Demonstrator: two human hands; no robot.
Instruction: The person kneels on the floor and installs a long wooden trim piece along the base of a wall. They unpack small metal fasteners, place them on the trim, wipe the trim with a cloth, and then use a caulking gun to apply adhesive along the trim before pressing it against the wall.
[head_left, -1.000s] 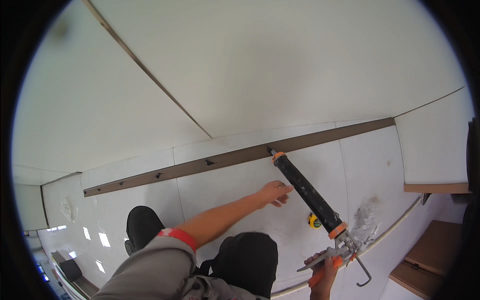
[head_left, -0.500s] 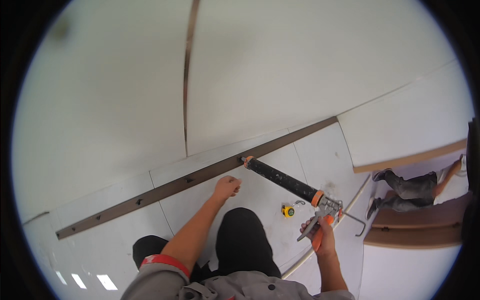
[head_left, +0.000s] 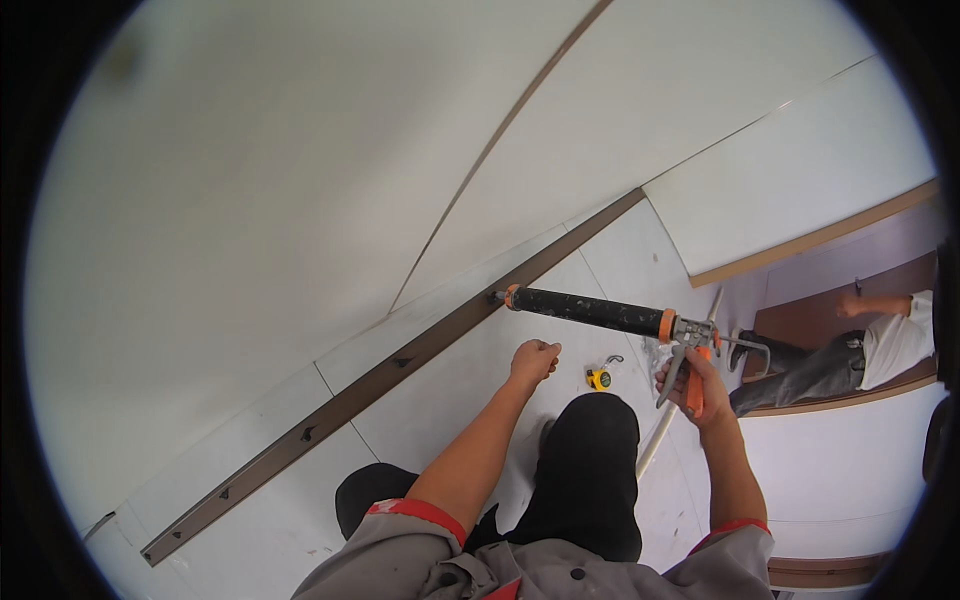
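Note:
A caulking gun (head_left: 590, 308) with a black barrel, orange end caps and an orange handle points left across the view. My right hand (head_left: 703, 388) is wrapped round its handle and grey trigger. The nozzle tip meets a long brown strip (head_left: 440, 343) that lies slantwise on the pale floor along the foot of a white panel. Several dark dabs sit on the strip, one of them (head_left: 307, 433) left of the middle. My left hand (head_left: 535, 362) hovers below the nozzle, apart from the gun, its fingers curled in; whether anything is inside them is hidden.
A yellow tape measure (head_left: 599, 379) lies on the floor below the barrel. A pale pole (head_left: 655, 440) runs beside my right knee. White panels (head_left: 300, 180) rise along the far side. At the right another person (head_left: 830, 370) in a white top is by a brown board.
The view has swung, so the strip slopes more steeply. The caulking gun lies more level, its nozzle still at the strip. At the right the other person's arm and legs have shifted.

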